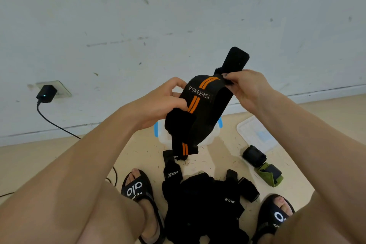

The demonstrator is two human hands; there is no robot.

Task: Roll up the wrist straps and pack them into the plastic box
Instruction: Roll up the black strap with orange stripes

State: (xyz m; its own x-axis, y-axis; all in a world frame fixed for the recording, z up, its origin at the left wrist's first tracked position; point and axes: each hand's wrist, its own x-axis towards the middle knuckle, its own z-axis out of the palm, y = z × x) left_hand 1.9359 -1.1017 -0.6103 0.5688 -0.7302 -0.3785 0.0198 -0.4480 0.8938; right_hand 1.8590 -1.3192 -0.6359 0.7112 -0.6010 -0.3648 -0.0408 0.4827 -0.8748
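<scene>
The left hand (158, 103) grips the lower part of a black wrist strap (200, 109) with orange stripes, fingers curled round its edge, while the right hand (247, 87) pinches the strap near its upper end between thumb and fingertips. The strap is held up in the middle of the frame, its long axis running diagonally from a black tab at the upper right down to a striped, frayed end at the lower left (the white lettering on it reads BOKEERSI). The band bows outward between the two hands, and its lower end hangs free.

Directly behind the strap, on the floor (59, 156), sits the plastic box (161, 134), clear with blue clasps; only its corners show past the strap. To the right lies its lid (255, 130), flat on the floor. Nearer the bottom of the frame, a heap of black straps (204, 200) lies between two feet in black sandals (136, 190). Right of the heap sit a rolled black strap (254, 155) and a green one (271, 176), touching each other.

The floor is pale beige, flecked with small dark bits. A scuffed white wall (138, 16) fills the upper half, with a black charger (46, 93) plugged into a socket at the left, its cable trailing down across the floor.

How many straps make up the heap is hard to make out.
</scene>
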